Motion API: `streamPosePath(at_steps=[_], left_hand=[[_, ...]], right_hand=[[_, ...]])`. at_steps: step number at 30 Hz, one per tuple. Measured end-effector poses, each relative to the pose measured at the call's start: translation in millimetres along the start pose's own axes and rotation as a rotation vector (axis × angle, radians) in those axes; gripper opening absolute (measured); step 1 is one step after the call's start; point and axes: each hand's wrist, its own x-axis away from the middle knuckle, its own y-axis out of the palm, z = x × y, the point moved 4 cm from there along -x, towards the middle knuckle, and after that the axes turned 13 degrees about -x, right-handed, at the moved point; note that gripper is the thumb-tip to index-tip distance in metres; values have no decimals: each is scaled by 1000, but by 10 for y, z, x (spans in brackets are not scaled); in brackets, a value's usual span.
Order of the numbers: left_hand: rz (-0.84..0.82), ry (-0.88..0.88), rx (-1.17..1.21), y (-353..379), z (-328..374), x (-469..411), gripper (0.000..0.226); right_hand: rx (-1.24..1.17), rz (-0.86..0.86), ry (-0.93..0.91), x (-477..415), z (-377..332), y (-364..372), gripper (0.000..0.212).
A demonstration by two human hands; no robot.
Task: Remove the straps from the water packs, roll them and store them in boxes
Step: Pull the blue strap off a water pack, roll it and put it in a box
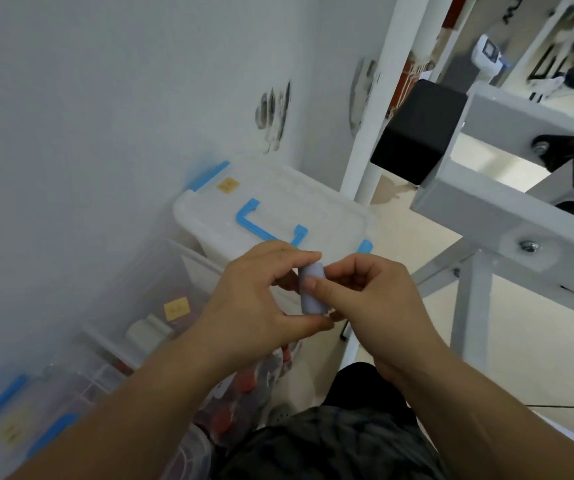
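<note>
A pale blue-grey strap (310,292), rolled into a short cylinder, is held between both hands at the centre of the view. My left hand (261,299) pinches it from the left, fingers over the top and thumb beneath. My right hand (368,299) pinches it from the right, thumb pressed on its front. Below and behind the hands stand clear plastic boxes: one shut with a white lid and blue handle (271,220), one open box (160,306) nearer the wall holding small items.
A white wall fills the left. A grey metal frame (493,202) with a black block (413,133) stands at right over a cream tiled floor. More clear boxes with blue clips (11,427) and red-capped bottles (244,386) sit at lower left.
</note>
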Motion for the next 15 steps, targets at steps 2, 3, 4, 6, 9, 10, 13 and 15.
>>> streamPosePath(at_steps=[2, 3, 4, 6, 9, 10, 13, 15], left_hand=[[-60, -49, 3, 26, 29, -29, 80], [-99, -80, -12, 48, 31, -46, 84], [-131, -106, -32, 76, 27, -67, 85], [-150, -119, -88, 149, 9, -115, 76], [-110, -68, -241, 279, 8, -213, 57], [-98, -55, -285, 328, 3, -257, 52], [-46, -36, -339, 477, -62, -401, 34], [-45, -88, -330, 577, -146, -499, 25]], right_hand=[[-47, 15, 4, -40, 9, -111, 15], [-70, 29, 3, -74, 14, -183, 14], [-89, 51, -1, -113, 15, -262, 13], [-116, 107, -16, -202, 34, -444, 12], [-125, 150, -22, -330, 101, -683, 8], [-112, 155, -26, -367, 122, -746, 5], [-53, 161, -35, -485, 201, -898, 5], [-50, 132, -4, -545, 273, -938, 4]])
